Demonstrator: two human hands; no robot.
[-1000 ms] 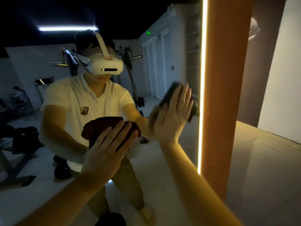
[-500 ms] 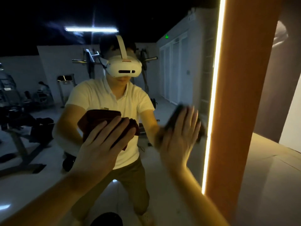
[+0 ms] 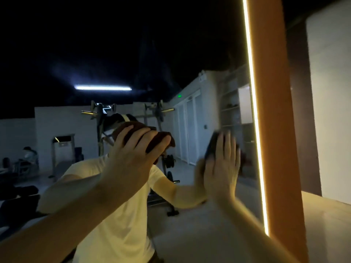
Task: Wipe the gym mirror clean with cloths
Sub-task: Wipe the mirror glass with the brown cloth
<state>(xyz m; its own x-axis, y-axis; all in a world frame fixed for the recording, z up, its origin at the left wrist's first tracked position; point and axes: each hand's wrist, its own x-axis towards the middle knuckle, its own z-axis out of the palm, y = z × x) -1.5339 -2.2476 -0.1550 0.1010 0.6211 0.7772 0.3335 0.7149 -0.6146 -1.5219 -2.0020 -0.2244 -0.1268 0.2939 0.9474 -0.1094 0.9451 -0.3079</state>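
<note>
Head view: the left hand (image 3: 133,154), fingers spread, presses a dark red cloth (image 3: 161,138) to the mirror (image 3: 190,54) mid-pane. The right hand (image 3: 222,164), fingers straight, pins a darker cloth (image 3: 212,145) near the mirror's right edge, just beside the lit strip (image 3: 254,111). Flat palms, even pressure and overlapping strokes up to that edge would serve best. The right hand is blurred. The palms hide most of each cloth, and smears on the dark glass cannot be made out.

Dim gym, weight rack (image 3: 97,122), treadmill (image 3: 63,149), wall mirror (image 3: 133,54)
</note>
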